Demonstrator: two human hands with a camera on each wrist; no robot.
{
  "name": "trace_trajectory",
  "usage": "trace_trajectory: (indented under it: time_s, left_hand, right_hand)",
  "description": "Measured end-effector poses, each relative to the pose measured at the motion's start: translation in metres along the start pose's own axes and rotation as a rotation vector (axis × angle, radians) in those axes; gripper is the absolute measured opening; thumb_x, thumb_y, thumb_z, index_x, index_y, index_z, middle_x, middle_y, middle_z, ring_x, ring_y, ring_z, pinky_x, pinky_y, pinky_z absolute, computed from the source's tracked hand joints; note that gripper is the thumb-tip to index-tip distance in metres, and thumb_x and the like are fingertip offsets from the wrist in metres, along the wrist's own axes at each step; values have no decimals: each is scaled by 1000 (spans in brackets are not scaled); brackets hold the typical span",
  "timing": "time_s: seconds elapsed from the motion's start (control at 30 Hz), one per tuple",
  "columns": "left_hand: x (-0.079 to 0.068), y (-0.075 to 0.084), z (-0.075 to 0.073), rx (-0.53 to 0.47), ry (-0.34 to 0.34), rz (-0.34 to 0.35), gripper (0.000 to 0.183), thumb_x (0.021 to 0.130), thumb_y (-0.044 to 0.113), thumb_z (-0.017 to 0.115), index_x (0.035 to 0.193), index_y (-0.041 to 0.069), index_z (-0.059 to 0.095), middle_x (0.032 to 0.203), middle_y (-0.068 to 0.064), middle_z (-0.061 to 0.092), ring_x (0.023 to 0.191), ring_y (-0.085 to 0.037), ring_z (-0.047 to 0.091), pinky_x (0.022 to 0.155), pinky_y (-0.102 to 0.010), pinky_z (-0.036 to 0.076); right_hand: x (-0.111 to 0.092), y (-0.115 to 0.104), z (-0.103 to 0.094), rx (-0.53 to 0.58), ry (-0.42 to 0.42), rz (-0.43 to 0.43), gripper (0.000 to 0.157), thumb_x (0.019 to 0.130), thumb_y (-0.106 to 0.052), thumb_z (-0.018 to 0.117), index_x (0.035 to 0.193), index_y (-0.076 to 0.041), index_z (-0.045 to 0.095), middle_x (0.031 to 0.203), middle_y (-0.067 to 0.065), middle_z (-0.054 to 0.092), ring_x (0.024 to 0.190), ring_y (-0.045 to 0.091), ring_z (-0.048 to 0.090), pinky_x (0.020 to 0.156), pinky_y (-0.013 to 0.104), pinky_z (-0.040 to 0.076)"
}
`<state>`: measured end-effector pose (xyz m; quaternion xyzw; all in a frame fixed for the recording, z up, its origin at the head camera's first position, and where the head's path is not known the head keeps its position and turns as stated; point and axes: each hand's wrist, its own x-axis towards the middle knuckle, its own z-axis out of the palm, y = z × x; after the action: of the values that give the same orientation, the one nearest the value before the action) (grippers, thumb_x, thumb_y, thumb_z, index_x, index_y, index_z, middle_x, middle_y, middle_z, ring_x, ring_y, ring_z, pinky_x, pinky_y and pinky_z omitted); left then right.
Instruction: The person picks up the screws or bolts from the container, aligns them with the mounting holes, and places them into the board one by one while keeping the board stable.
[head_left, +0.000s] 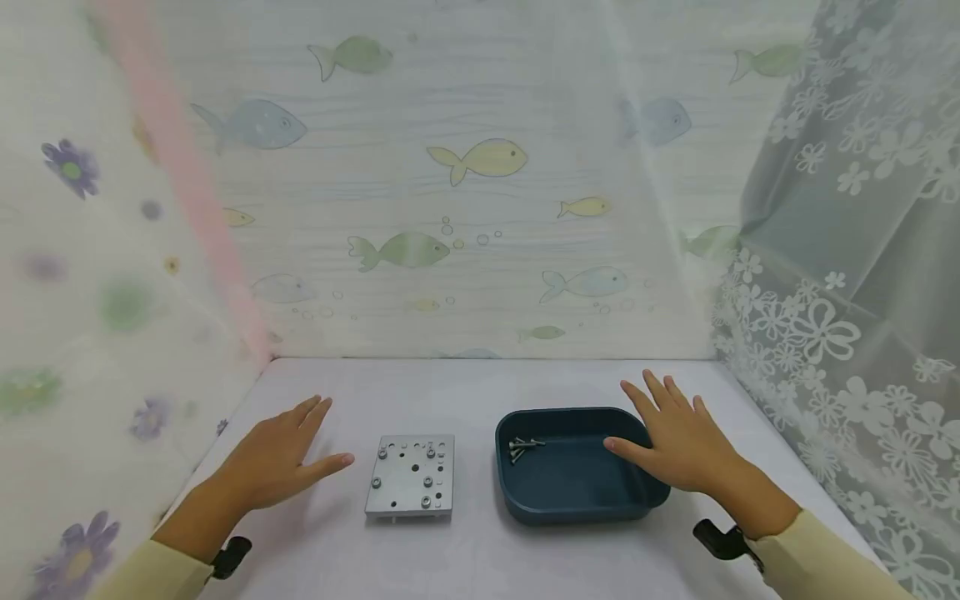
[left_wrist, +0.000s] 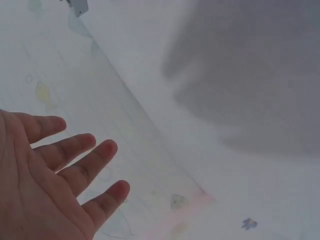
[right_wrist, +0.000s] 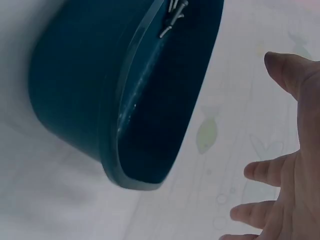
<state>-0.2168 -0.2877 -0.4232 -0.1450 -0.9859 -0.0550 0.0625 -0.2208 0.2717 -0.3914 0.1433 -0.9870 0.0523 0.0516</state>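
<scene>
A silver metal plate (head_left: 401, 475) with holes lies on the white table, several socket-head screws standing in it. To its right is a dark blue tray (head_left: 577, 510), with several loose screws (head_left: 519, 448) gathered at its left end. My left hand (head_left: 281, 458) hovers left of the plate, fingers spread and straight, holding nothing. Above the tray's right end, my right hand (head_left: 678, 442) is likewise spread and holds nothing. The right wrist view shows the tray's end wall (right_wrist: 75, 85) beside the right hand (right_wrist: 295, 185).
The white tabletop (head_left: 472, 550) meets a fish-patterned curtain (head_left: 480, 208) at the back. A flower-printed curtain (head_left: 112, 333) hangs at the left, and a sheer lace one (head_left: 847, 333) at the right. Black wrist straps (head_left: 723, 540) show at both sleeves.
</scene>
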Motion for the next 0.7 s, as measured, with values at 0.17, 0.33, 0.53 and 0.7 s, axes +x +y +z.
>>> trace_trajectory:
  time_s: [0.17, 0.33, 0.53, 0.7]
  left_hand:
    - [3, 7, 11, -131, -54, -54, 102, 94, 80, 46, 161, 4, 32, 160, -24, 41, 141, -48, 46, 108, -69, 42]
    - [5, 14, 23, -277, -104, -119, 96, 97, 77, 45, 161, 7, 33, 155, -19, 50, 131, -40, 58, 103, -66, 47]
    - [11, 23, 40, -425, -95, -145, 85, 99, 68, 53, 157, 7, 40, 139, -12, 62, 111, -24, 65, 84, -45, 58]
    - [15, 30, 54, -594, -99, -212, 77, 99, 62, 59, 154, 10, 45, 126, -8, 64, 91, -15, 65, 68, -30, 55]
  right_hand:
    - [8, -4, 2, 30, 16, -52, 95, 92, -82, 46, 159, -14, 41, 166, 24, 31, 152, 52, 26, 114, 80, 19]
    - [17, -9, 7, 75, 13, -98, 88, 95, -79, 44, 155, -14, 48, 163, 21, 38, 150, 48, 34, 115, 77, 26]
    - [26, -16, 12, 182, -6, -126, 79, 98, -73, 48, 151, -14, 53, 158, 18, 45, 144, 43, 44, 112, 68, 39]
    - [34, -24, 13, 249, -32, -131, 70, 99, -68, 52, 146, -16, 57, 149, 13, 53, 138, 37, 49, 109, 64, 44]
